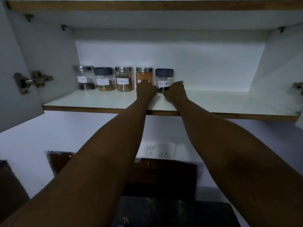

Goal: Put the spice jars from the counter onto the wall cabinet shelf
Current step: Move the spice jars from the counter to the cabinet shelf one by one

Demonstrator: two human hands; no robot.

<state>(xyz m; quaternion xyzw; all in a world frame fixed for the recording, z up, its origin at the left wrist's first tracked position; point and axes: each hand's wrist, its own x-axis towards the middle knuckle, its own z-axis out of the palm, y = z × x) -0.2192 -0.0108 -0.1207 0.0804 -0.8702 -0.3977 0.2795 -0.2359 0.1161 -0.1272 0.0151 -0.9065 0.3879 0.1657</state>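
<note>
Several glass spice jars stand in a row at the back left of the white wall cabinet shelf (pixel 101 102). From the left: a steel-lidded jar (pixel 84 78), a dark-lidded jar (pixel 104 79), a steel-lidded jar of brown spice (pixel 124 79), an orange spice jar (pixel 144 75) and a dark-lidded black pepper jar (pixel 164 77). My left hand (pixel 146 90) is closed around the lower part of the orange spice jar and hides its label. My right hand (pixel 175 91) grips the right side of the black pepper jar. Both jars rest upright on the shelf.
The shelf's right half (pixel 221 99) holds nothing. The cabinet door (pixel 14 71) hangs open at the left with its hinge (pixel 32 81); another hinge (pixel 297 87) shows at the right edge. Below are a wall socket plate (pixel 158 150) and a dark counter (pixel 172 212).
</note>
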